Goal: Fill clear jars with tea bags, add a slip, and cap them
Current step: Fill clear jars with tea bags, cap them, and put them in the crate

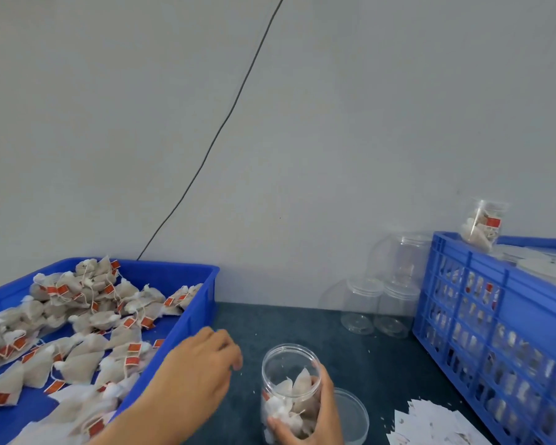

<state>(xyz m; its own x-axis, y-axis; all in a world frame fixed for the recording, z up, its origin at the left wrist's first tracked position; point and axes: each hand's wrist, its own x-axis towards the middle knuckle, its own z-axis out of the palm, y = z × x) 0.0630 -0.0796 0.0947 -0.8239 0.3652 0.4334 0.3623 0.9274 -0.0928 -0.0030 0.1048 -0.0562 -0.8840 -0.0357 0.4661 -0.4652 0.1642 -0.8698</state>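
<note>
My right hand grips an uncapped clear jar at the bottom middle, partly filled with tea bags. My left hand hovers between the jar and the blue tray, fingers loosely curled, holding nothing that I can see. The tray at the left holds several pyramid tea bags with orange tags. A clear lid lies just right of the jar. White paper slips lie spread at the bottom right.
A blue crate with filled jars stands at the right; one filled jar sits on top of it. Empty clear jars are stacked against the wall. A black cable runs down the wall. The tabletop is dark.
</note>
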